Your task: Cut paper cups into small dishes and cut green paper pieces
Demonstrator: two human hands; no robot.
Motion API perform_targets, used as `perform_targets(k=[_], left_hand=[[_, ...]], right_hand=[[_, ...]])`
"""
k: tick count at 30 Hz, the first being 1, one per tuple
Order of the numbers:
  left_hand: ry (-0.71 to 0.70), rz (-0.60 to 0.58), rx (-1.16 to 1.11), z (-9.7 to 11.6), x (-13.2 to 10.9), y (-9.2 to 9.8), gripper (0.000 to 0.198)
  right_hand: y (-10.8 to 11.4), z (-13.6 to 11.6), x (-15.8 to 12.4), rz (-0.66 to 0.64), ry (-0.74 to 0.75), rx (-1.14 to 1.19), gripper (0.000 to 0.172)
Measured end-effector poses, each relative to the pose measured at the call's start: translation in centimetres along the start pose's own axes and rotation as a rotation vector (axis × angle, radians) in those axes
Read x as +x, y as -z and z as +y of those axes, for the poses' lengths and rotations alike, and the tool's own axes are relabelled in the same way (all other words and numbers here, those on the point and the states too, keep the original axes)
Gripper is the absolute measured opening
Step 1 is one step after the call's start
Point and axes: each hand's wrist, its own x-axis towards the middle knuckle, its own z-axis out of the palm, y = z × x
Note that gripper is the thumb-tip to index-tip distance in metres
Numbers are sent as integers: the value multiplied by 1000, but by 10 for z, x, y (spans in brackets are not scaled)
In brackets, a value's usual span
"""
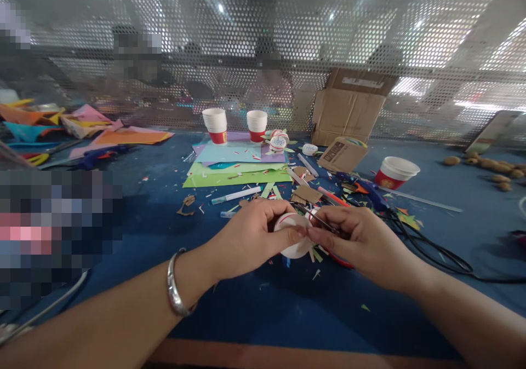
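Observation:
My left hand (267, 229), with a silver bracelet at the wrist, is closed on a round white paper piece with a thin red line, apparently part of a paper cup (293, 248). The thumb presses on its near face. My right hand (349, 237) is closed around scissors (318, 218), whose dark blades point up and left; a red handle shows below the palm. Its thumb and fingertips also meet the right edge of the cup piece, so both hands nearly touch. Paper scraps lie beneath and behind them on the blue table (255, 314).
Stacked paper cups (215, 125) stand on coloured sheets (234, 177). A marker (236, 195) lies in front. On the right are a blue glue gun (372, 194) with a black cord, a red-and-white cup (396, 173) and a cardboard box (349, 109). A perforated metal screen rises behind.

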Motion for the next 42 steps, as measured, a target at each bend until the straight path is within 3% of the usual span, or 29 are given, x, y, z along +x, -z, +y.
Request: perform_targets(k=[6,12,18,20,28,32,42], left_hand=[[42,-60,-195,2,2,2,21],[111,-230,-502,-1,1,6,15],[94,-342,-592,4,-2,3,16],[80,-295,-584,4,0,2,16],[-22,15,-606,-6,5,1,22],[-105,103,-624,-7,6,0,19],[-120,80,-636,-7,6,-4,16]], right_hand=[[-1,-2,1,-63,6,176,39],[5,-4,-2,-167,126,245,29],[9,-9,-5,-271,131,283,26],[9,-7,-3,-242,113,277,29],[14,1,3,105,174,-33,48],[10,-2,-2,134,183,-190,41],[4,-1,-7,139,176,-248,34]])
